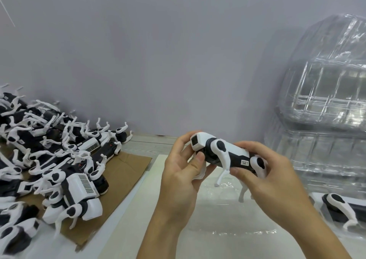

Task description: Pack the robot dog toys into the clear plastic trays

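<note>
I have one robot dog toy (227, 153) up in the air in front of me, above a clear plastic tray (233, 215) that lies flat on the white table (126, 219), and I judge this is the step of readying the toy for its pocket. My left hand (182, 171) curls round the head end, thumb pressed near the neck joint; my right hand (265, 179) grips the rear of the body, fingers wrapped over the back. The legs hang down toward the tray (one front leg nearly reaches it, though I cannot tell whether it touches). Next I would likely need to fold or line up the legs so the toy matches the moulded shape, then lower it in flat. To my right another toy (340, 207) already lies in a tray, and behind it a stack of empty trays (324, 100) leans by the wall. On my left, a heap of unpacked toys (55, 155) waits on cardboard (122, 167).
</note>
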Tool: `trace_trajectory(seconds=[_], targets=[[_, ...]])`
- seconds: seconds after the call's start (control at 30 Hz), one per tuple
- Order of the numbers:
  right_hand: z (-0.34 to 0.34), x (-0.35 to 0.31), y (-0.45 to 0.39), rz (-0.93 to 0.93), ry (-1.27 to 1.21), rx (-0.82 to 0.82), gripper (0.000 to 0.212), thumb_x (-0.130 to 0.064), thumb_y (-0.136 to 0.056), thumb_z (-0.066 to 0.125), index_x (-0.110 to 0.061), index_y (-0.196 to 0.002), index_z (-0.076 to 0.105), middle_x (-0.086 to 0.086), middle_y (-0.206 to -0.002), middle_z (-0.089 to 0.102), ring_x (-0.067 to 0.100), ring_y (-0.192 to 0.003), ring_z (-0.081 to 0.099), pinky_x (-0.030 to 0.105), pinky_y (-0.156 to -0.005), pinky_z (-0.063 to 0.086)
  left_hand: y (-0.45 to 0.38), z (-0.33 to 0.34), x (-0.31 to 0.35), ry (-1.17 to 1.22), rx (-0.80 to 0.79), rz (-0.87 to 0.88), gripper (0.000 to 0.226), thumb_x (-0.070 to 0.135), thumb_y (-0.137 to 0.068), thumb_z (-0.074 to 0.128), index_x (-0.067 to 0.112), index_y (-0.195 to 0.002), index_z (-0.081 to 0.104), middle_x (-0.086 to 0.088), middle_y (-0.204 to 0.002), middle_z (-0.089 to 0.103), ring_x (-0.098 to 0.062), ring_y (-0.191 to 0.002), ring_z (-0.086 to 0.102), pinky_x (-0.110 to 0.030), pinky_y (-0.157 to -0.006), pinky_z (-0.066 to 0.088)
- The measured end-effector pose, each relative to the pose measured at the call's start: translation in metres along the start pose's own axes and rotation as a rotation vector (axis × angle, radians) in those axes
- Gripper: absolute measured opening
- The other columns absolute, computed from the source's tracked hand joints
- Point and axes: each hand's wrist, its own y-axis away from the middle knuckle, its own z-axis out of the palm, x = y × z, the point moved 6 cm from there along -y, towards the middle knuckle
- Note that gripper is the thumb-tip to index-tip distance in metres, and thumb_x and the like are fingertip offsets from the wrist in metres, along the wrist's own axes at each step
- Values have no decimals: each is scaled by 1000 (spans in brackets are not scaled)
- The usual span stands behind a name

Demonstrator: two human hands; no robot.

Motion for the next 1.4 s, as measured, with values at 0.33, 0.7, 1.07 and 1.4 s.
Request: trace_trajectory(seconds=[0.33, 0.7, 1.07, 1.4], targets=[[-34, 17, -2, 56, 123, 249, 33, -15, -81, 77, -45, -83, 65, -25, -80, 67, -3, -77, 59, 25, -64, 41, 3, -60, -47, -443, 300, -207, 37, 20, -94, 63, 37, -126, 56, 20, -132, 55, 1, -131, 44, -17, -97, 36], [-13, 18, -39, 37, 401, -73, 24, -18, -80, 77, -37, -91, 68, -18, -79, 69, -3, -77, 60, 10, -61, 42, 2, -51, -75, -439, 246, -369, 47, 8, -92, 60, 37, -128, 54, 9, -132, 54, -8, -125, 48, -11, -79, 38], [4, 34, -48, -46, 827, -468, 13, -23, -82, 73, -29, -88, 63, -14, -84, 62, 5, -82, 54, 24, -73, 45, 0, -50, -76, -466, 265, -365, 48, 9, -92, 57, 36, -131, 52, 6, -136, 52, -10, -127, 45, -22, -91, 36], [18, 31, -47, -83, 1001, -564, 12, -24, -85, 67, -30, -89, 57, -14, -89, 52, 7, -82, 51, 25, -67, 42, 0, -48, -77, -482, 259, -354, 49, 18, -93, 61, 34, -138, 48, 6, -139, 50, -9, -126, 44, -23, -94, 35]])
